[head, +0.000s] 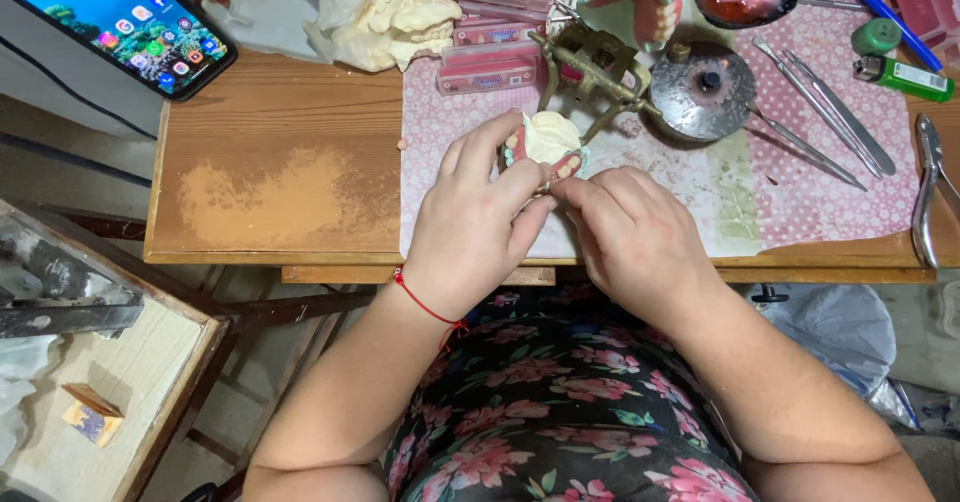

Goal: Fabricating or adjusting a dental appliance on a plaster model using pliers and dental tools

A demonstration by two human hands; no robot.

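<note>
We grip the denture cast (548,144) with both hands: left hand (478,224) closed around its left side, right hand (630,234) pinching its near edge. It sits mid-table (280,122), long axis left-right, teeth facing near.

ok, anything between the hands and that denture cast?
Nothing visible. The left hand and right hand both already grip the denture cast directly, fingers on it, above the pink mat.

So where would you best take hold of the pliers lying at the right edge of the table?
Grip the pliers by the two long handles, coming from above and the near side. They lie flat, handles toward the table's front edge, jaws pointing away, and no other tool touches them.
</note>
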